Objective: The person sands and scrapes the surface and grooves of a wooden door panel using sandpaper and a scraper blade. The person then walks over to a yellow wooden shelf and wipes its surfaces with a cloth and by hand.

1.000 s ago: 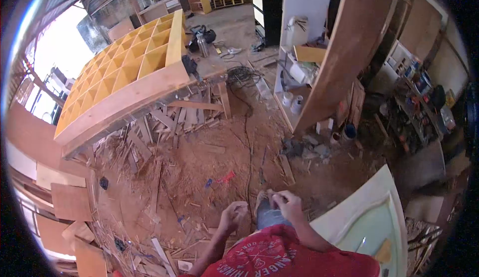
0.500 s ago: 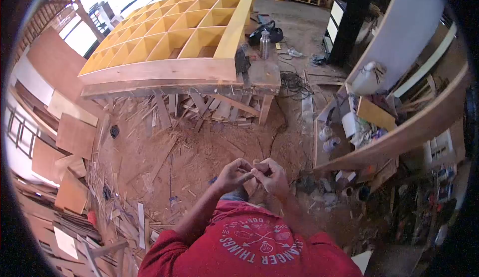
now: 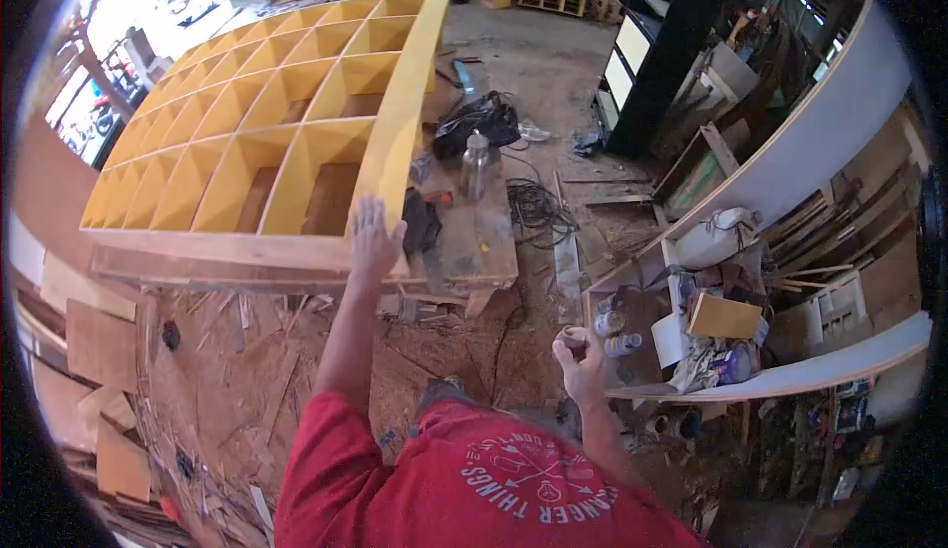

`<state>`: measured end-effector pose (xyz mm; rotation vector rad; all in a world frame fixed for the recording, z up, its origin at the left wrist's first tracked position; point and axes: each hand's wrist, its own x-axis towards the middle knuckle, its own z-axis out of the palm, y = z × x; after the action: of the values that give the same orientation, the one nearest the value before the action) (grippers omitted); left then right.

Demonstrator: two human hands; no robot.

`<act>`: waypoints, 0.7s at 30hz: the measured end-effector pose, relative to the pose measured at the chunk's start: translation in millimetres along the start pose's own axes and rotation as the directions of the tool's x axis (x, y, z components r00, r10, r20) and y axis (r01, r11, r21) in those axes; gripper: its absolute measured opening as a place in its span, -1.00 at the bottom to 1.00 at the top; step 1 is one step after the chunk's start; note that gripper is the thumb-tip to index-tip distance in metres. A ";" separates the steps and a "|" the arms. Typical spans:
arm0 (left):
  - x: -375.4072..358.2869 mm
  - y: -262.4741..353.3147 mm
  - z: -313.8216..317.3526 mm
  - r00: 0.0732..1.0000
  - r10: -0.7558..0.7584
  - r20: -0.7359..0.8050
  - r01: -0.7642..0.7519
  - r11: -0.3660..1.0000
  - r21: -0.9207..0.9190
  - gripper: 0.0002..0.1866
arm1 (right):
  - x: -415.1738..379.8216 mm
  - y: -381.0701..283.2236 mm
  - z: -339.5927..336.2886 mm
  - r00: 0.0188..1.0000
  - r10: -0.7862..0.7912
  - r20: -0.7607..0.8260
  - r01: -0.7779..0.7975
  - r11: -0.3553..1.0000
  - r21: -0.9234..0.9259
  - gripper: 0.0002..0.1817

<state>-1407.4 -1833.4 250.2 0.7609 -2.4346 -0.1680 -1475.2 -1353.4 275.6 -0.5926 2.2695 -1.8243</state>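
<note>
Here, in the head view, the left hand (image 3: pixel 375 237) lies flat with fingers spread on the near corner of the yellow shelf unit (image 3: pixel 267 123), which rests on its back across the tabletop (image 3: pixel 474 252) in the upper left of the frame. The right hand (image 3: pixel 581 355) is lower, right of centre, curled around a small round object (image 3: pixel 573 335); what that object is I cannot tell.

To steady or shift the unit well, the palm should likely press on the solid edge frame, not on a thin divider, and the weight should stay over the tabletop so the overhanging end does not tip.

As for containers: the unit's open cells look bare, showing only wood beneath. A metal bottle (image 3: pixel 475 161) stands upright on the tabletop just right of the unit, beside a black bag (image 3: pixel 479 118). At centre right, a low shelf (image 3: pixel 632 321) holds two small jars (image 3: pixel 614 336), a white jug (image 3: pixel 716 237) and crumpled papers; their contents cannot be made out.
</note>
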 end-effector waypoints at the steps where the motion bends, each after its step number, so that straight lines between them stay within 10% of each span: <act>1: 22.7 -0.8 9.9 0.999 0.002 -0.040 0.002 0.997 0.082 -0.14 | 23.7 -12.6 -1.1 1.000 -0.012 -0.019 0.012 1.000 -0.006 -0.78; 4: 81.1 -0.2 35.0 0.987 -0.075 -0.142 0.102 0.976 0.193 -0.08 | 100.3 -28.1 -10.4 0.998 -0.037 -0.041 0.034 0.996 -0.085 -0.78; 5: 92.1 -6.2 48.2 0.942 -0.215 0.256 0.165 0.965 0.205 -0.05 | 126.5 -24.9 -10.7 0.998 -0.013 -0.057 0.016 0.999 0.048 -0.79; 6: 104.1 -6.0 56.3 0.936 -0.227 0.269 0.174 0.963 0.207 -0.05 | 149.9 -13.5 -13.0 0.999 0.016 -0.040 -0.011 0.991 0.130 -0.80; 21: 202.0 7.5 108.4 0.818 -0.571 0.075 0.495 0.764 0.413 -0.01 | 582.7 41.3 30.0 0.877 -0.121 0.465 -0.025 0.955 0.295 -0.75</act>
<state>-1607.4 -1944.9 261.8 1.6938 -2.3873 0.0151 -2000.5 -1610.0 295.0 -0.9305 1.6393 -1.7437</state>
